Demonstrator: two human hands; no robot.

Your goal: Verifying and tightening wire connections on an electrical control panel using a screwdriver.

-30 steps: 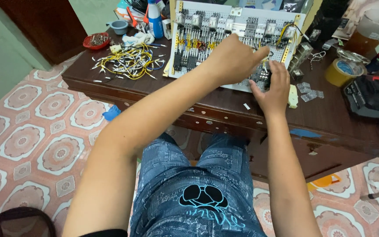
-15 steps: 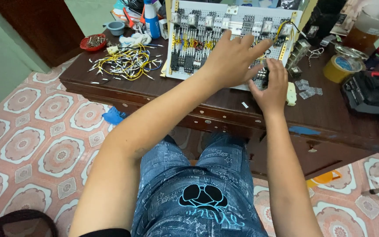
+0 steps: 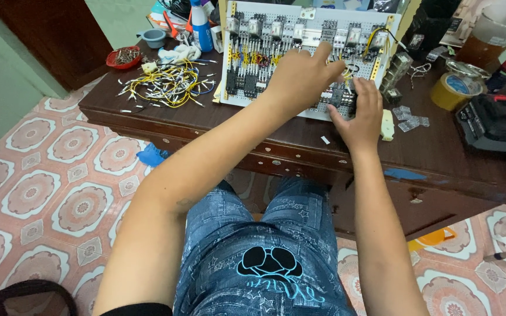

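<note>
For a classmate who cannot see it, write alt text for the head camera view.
A seated person's left hand and right hand rest on a white perforated panel of wired electrical parts lying on a dark wooden desk. A pile of yellow wires lies left of the panel; a tape roll lies to its right.

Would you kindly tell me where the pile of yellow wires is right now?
In the head view the pile of yellow wires lies on the dark wooden table, left of the white wiring panel and right of the small red bowl.
</note>
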